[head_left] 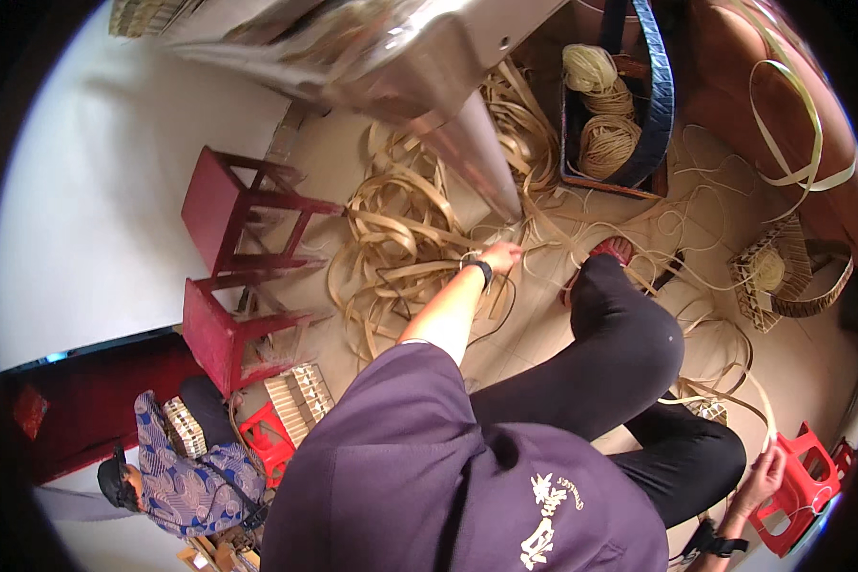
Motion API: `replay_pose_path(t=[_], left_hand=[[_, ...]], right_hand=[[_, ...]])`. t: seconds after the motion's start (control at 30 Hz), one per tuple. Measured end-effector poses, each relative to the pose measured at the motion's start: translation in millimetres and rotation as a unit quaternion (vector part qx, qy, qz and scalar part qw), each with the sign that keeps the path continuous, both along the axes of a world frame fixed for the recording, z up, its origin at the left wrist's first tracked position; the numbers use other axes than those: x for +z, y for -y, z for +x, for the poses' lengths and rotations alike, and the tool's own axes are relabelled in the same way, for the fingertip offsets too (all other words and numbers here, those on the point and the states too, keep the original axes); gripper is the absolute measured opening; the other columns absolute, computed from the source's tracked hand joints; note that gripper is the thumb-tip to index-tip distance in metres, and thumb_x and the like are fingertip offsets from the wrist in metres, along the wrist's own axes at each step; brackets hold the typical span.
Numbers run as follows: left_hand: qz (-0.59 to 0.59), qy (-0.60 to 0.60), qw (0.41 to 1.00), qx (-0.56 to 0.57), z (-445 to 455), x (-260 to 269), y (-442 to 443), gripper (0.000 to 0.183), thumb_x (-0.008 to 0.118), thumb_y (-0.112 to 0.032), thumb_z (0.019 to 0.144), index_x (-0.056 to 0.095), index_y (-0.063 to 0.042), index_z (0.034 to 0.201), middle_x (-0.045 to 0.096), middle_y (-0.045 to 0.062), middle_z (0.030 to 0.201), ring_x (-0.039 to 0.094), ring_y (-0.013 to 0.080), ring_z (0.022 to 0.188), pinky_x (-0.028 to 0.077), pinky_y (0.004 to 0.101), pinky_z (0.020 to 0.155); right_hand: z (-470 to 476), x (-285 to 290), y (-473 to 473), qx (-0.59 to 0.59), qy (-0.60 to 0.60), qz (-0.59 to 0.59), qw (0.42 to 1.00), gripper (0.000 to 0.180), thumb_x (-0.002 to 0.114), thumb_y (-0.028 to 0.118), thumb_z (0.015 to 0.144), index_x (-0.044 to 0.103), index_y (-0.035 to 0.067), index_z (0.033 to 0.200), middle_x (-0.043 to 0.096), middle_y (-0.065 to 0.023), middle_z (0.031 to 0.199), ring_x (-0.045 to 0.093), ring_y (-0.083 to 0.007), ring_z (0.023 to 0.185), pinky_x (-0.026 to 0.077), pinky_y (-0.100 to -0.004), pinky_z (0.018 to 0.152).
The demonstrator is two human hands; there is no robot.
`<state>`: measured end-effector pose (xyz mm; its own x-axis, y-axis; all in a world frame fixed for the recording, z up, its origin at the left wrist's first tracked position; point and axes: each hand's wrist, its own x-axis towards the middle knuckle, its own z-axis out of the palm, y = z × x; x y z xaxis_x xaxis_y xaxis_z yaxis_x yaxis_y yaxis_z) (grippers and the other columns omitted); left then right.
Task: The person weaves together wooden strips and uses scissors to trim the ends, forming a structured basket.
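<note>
My left hand (502, 257) reaches out at the right side of a loose heap of flat tan weaving strips (407, 236) on the floor. Its fingers are bent beside thin strands, and whether they grip one is unclear. At the lower right, my right hand (763, 475) is closed on a pale flat strip (763, 404), which curves up and away from the fingers. Near that strip, a small woven piece (712, 411) shows partly behind my bent leg. Loose thin strands (650, 250) trail over the floor by my foot.
A metal post (482, 157) stands amid the strips. Around are a handled basket (665, 100) with cord balls, a small woven basket (772, 272), red wooden stools (214, 207), and a red plastic stool (801, 486). Another person (193, 479) sits lower left beside woven baskets (300, 400).
</note>
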<state>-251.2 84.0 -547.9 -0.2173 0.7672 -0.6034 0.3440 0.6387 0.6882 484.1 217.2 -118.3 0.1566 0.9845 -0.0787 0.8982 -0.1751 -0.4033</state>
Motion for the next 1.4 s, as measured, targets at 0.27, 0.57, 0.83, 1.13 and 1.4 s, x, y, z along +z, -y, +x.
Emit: replay_pose_path(t=[0.27, 0.57, 0.83, 1.13, 1.4], left_hand=[[-0.143, -0.111, 0.976, -0.122, 25.5, -83.3, -48.2, 0.061, 0.061, -0.042, 0.105, 0.057, -0.006, 0.153, 0.061, 0.024, 0.15, 0.055, 0.0428, 0.143, 0.044, 0.0492, 0.12], [-0.104, -0.14, 0.944, -0.281, 60.9, -84.3, -55.5, 0.043, 0.065, -0.031, 0.099, 0.069, -0.006, 0.133, 0.075, 0.02, 0.126, 0.071, 0.0355, 0.115, 0.055, 0.0455, 0.099], [0.101, 0.12, 0.972, -0.174, 105.4, 60.5, 23.1, 0.044, 0.055, 0.008, 0.08, 0.081, -0.005, 0.114, 0.08, 0.017, 0.104, 0.074, 0.0299, 0.097, 0.057, 0.043, 0.087], [0.202, 0.061, 0.972, 0.105, 35.2, 254.6, 131.0, 0.025, 0.069, 0.006, 0.087, 0.081, -0.004, 0.107, 0.079, 0.006, 0.104, 0.072, 0.0182, 0.098, 0.058, 0.0338, 0.091], [0.412, 0.054, 0.899, 0.137, 8.1, 483.3, 128.9, 0.012, 0.077, -0.005, 0.099, 0.078, -0.001, 0.11, 0.072, 0.002, 0.098, 0.07, 0.0143, 0.097, 0.057, 0.0304, 0.089]], right_hand=[[-24.9, -40.0, -1.2, -0.013, -0.025, -0.047, 0.999, 0.052, 0.082, 0.002, 0.088, 0.054, 0.005, 0.132, 0.054, -0.0062, 0.124, 0.064, -0.0135, 0.088, 0.054, -0.0271, 0.072], [-20.5, -47.7, -17.0, -0.031, -0.025, -0.05, 0.998, 0.059, 0.082, 0.002, 0.088, 0.052, 0.006, 0.139, 0.054, -0.007, 0.132, 0.066, -0.014, 0.092, 0.055, -0.0269, 0.074], [-14.0, -43.9, -1.7, -0.023, -0.033, -0.048, 0.998, 0.065, 0.082, 0.002, 0.088, 0.05, 0.007, 0.145, 0.054, -0.0077, 0.138, 0.067, -0.0145, 0.094, 0.057, -0.0267, 0.076], [-24.4, -14.4, 23.8, 0.052, -0.07, -0.059, 0.994, 0.072, 0.082, 0.001, 0.088, 0.048, 0.008, 0.152, 0.054, -0.0085, 0.146, 0.069, -0.015, 0.098, 0.058, -0.0265, 0.078], [-128.9, 74.1, 52.7, 0.203, -0.131, -0.019, 0.97, 0.078, 0.083, 0.001, 0.088, 0.046, 0.008, 0.158, 0.053, -0.0092, 0.152, 0.07, -0.0154, 0.1, 0.059, -0.0263, 0.079]])
